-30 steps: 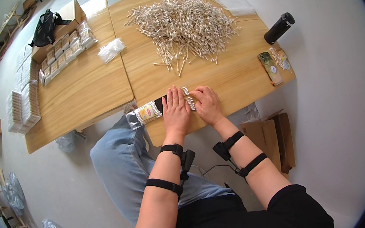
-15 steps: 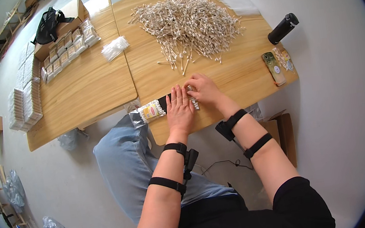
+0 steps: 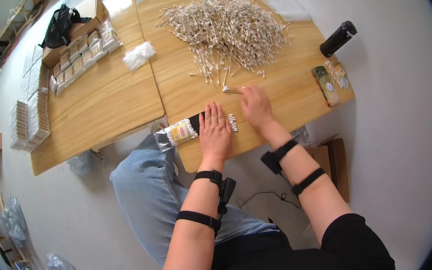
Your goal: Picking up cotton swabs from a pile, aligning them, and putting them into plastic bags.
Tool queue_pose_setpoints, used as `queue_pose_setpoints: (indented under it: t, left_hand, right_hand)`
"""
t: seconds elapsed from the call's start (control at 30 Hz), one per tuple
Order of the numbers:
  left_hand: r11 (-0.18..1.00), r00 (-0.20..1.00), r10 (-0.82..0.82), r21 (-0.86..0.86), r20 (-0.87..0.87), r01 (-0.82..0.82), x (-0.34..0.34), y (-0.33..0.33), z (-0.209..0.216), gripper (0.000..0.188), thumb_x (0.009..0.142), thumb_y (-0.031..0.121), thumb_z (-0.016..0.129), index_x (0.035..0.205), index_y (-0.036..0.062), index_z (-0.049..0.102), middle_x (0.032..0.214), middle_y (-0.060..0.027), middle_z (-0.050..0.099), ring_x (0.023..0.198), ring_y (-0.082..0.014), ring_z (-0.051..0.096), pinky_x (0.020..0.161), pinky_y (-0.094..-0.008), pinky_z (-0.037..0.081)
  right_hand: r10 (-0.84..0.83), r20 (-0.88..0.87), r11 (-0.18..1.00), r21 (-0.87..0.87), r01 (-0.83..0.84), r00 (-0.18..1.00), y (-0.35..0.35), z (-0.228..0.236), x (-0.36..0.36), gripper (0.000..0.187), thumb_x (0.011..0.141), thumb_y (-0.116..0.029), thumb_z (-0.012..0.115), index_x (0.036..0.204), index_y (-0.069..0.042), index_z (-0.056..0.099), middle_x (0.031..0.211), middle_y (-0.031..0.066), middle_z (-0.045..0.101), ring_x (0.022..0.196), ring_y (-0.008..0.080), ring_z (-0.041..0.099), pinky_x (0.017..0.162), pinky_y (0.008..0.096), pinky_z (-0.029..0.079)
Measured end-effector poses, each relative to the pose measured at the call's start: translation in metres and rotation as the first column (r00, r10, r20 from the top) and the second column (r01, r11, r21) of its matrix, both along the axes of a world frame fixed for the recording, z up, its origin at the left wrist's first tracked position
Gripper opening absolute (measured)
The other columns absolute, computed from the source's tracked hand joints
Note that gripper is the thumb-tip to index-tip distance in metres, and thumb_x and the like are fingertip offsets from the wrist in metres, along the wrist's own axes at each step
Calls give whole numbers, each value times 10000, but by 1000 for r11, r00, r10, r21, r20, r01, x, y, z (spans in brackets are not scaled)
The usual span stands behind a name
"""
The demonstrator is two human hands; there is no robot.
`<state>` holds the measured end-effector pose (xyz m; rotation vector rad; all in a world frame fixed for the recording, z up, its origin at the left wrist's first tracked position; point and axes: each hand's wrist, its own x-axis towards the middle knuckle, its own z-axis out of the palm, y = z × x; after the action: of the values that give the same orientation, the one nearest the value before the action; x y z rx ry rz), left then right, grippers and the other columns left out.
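My left hand (image 3: pixel 215 133) lies flat with its fingers stretched out, pressing on a row of cotton swabs (image 3: pixel 233 122) whose white tips stick out to its right. A black strip (image 3: pixel 196 120) shows from under that hand. To its left, at the table's front edge, lies a clear bag of cotton swabs with a yellow and white label (image 3: pixel 179 132). My right hand (image 3: pixel 257 107) is raised a little to the right, its fingers closed on a few cotton swabs (image 3: pixel 231 89) that point left. Beyond both hands spreads a large heap of loose cotton swabs (image 3: pixel 232 29).
At the right edge are a black bottle (image 3: pixel 338 38), a phone (image 3: pixel 325 85) and a small pack of swabs (image 3: pixel 337 72). On the left table are empty clear bags (image 3: pixel 139 56), rows of packed bundles (image 3: pixel 74 70), stacked white packs (image 3: pixel 37 120) and a cardboard box (image 3: pixel 93 12).
My right hand has moved right and away from the row beside my left hand, and now shows a few cotton swabs in its fingers. My left hand has stayed in place.
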<state>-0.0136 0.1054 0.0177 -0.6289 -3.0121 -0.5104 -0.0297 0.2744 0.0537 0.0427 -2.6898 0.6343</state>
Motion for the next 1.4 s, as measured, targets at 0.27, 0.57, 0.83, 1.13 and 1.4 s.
queue_pose_setpoints:
  t: [0.27,0.57,0.83,1.13,1.4]
  left_hand:
    - [1000,999,-9,15,-54,9,2,3,2,563,1022,322,374,1505,36,331,1596,-124,270,1494,-249,202,1212,-426,148]
    - [988,998,-50,147,-34,55,1,-12,2,590,1002,338,408,1497,24,342,1591,-166,259,1491,-277,207,1208,-442,151]
    - [993,998,-42,105,-36,46,19,-15,2,637,986,397,436,1487,12,351,1587,-193,251,1479,-324,224,1198,-474,161]
    - [986,986,-114,109,-119,127,23,-17,6,650,981,407,442,1490,15,343,1574,-221,259,1468,-358,236,1193,-487,169]
    - [979,983,-155,115,-98,166,24,-21,6,657,980,408,444,1471,-19,357,1561,-247,270,1464,-376,235,1192,-503,161]
  right_hand:
    - [167,189,948,238,-211,968,-31,-8,68,556,920,-215,541,1431,-17,448,1482,155,448,1400,301,385,1178,472,239]
    - [103,206,946,283,-160,973,-38,-13,69,575,938,-246,519,1458,-24,414,1515,133,416,1410,281,375,1184,483,215]
    - [97,199,935,317,-157,975,-39,-10,67,603,924,-257,528,1463,-17,400,1518,151,407,1418,292,361,1181,501,207]
    - [98,184,945,292,-149,978,-43,-17,72,618,891,-241,513,1457,-13,408,1502,180,415,1410,327,361,1154,539,232]
    - [68,168,950,289,-115,983,-47,-16,70,616,904,-292,502,1450,-20,424,1502,160,427,1415,308,362,1175,541,183]
